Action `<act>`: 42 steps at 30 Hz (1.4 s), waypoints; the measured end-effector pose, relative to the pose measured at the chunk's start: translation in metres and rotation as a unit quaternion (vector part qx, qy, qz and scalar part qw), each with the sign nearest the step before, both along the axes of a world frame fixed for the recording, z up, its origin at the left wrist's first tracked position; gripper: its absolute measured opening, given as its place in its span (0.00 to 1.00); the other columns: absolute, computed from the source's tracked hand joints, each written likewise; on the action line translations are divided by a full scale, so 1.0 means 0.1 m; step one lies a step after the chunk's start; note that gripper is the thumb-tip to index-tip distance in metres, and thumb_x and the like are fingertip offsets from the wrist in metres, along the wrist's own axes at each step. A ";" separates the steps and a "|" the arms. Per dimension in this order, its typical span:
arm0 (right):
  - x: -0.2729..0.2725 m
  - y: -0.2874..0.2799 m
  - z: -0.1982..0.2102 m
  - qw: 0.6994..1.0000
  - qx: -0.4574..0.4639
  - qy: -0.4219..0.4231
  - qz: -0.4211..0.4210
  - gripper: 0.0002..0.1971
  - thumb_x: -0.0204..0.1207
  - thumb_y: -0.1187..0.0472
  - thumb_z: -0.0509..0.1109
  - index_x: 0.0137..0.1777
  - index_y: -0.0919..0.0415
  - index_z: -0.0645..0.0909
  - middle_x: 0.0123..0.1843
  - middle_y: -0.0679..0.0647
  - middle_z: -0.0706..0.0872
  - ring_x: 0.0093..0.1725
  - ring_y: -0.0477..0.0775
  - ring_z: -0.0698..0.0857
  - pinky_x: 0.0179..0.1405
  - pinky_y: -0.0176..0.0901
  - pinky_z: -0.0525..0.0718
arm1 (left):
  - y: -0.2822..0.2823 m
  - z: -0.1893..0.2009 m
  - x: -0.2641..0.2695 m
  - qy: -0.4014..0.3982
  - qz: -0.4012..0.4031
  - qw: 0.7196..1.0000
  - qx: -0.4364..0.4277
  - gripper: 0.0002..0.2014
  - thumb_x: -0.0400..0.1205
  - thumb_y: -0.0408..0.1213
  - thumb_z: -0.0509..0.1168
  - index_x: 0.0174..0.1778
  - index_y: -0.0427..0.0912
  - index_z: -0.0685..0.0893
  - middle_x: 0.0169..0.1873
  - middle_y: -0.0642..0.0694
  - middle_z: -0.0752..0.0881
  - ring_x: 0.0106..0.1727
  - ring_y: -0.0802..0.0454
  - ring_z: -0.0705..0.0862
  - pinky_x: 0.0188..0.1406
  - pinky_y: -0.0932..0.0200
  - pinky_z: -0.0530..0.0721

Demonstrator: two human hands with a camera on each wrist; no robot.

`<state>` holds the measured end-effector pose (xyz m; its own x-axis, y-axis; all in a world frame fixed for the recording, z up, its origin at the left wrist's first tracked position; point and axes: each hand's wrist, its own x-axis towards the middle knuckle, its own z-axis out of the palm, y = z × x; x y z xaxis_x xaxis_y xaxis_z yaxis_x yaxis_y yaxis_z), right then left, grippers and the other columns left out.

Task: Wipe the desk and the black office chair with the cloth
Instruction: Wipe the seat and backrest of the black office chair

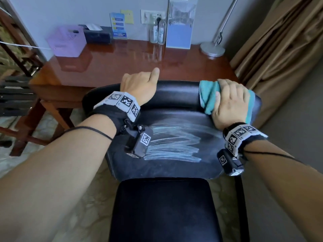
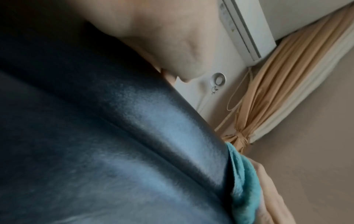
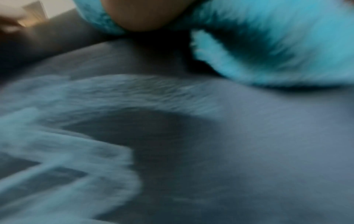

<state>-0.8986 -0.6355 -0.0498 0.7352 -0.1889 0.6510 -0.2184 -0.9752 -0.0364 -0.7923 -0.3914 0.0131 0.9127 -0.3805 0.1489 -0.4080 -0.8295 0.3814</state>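
Observation:
The black office chair point(image 1: 174, 102) stands with its backrest toward me, pushed up to the glossy brown desk point(image 1: 108, 67). My left hand point(image 1: 139, 84) grips the top edge of the backrest at the left, fingers curled over the far side. My right hand point(image 1: 230, 100) presses the teal cloth point(image 1: 208, 96) over the backrest's top right corner, fingers wrapped round it. Pale wet streaks point(image 1: 174, 145) cross the backrest's face. In the left wrist view the chair point(image 2: 114, 136) fills the frame with the cloth point(image 2: 243, 181) at its end. In the right wrist view the cloth point(image 3: 268, 45) lies on the streaked chair point(image 3: 229, 151).
At the desk's back stand a purple basket point(image 1: 68, 41), a dark tissue box point(image 1: 97, 34), two clear bottles point(image 1: 157, 32), a blue card stand point(image 1: 180, 30) and a lamp base point(image 1: 212, 48). Tan curtains point(image 1: 279, 49) hang at the right. The chair's seat point(image 1: 162, 210) is below me.

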 end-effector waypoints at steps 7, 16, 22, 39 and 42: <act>0.44 1.04 0.03 0.988 -0.076 0.021 0.132 0.27 0.85 0.46 0.51 0.80 0.57 0.67 0.75 0.51 0.75 0.73 0.57 0.73 0.78 0.56 0.60 | -0.20 -0.03 0.04 -0.018 -0.021 0.999 0.017 0.29 0.89 0.51 0.37 0.55 0.42 0.83 0.53 0.44 0.87 0.58 0.42 0.82 0.66 0.48 0.64; -0.33 -0.29 -0.01 0.991 -0.097 0.063 0.066 0.29 0.86 0.47 0.52 0.84 0.60 0.58 0.83 0.54 0.65 0.80 0.57 0.65 0.81 0.55 0.55 | -0.31 0.01 0.03 0.009 -0.028 0.999 0.024 0.30 0.90 0.49 0.37 0.54 0.36 0.83 0.52 0.36 0.85 0.50 0.37 0.79 0.58 0.51 0.65; -0.11 0.00 0.08 0.973 -0.161 0.088 0.141 0.30 0.85 0.50 0.55 0.84 0.61 0.57 0.83 0.54 0.63 0.82 0.54 0.61 0.81 0.59 0.52 | -0.75 0.14 -0.17 0.026 -0.046 0.997 0.057 0.30 0.88 0.52 0.36 0.40 0.41 0.79 0.44 0.42 0.85 0.55 0.38 0.82 0.66 0.46 0.62; -0.42 -0.53 -0.09 0.889 0.271 -0.184 -0.320 0.25 0.83 0.49 0.44 0.55 0.66 0.78 0.53 0.63 0.81 0.52 0.68 0.79 0.46 0.60 0.79 | -1.51 0.00 -0.33 0.024 -0.078 0.997 0.004 0.37 0.87 0.54 0.32 0.47 0.45 0.88 0.48 0.48 0.89 0.48 0.46 0.82 0.71 0.45 0.59; -0.28 -0.50 0.05 0.934 0.154 -0.129 -0.296 0.21 0.84 0.51 0.49 0.44 0.60 0.80 0.45 0.57 0.84 0.49 0.64 0.81 0.51 0.57 0.73 | -1.52 -0.03 -0.32 0.012 -0.079 0.997 0.011 0.36 0.87 0.53 0.33 0.48 0.43 0.88 0.47 0.48 0.89 0.49 0.45 0.83 0.68 0.47 0.60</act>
<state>-0.9268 -0.6854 -0.0444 0.2695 -0.7201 0.6394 -0.6611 -0.6211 -0.4209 -0.8247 -0.5433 0.0101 0.8446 -0.5224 0.1175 -0.5248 -0.7641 0.3752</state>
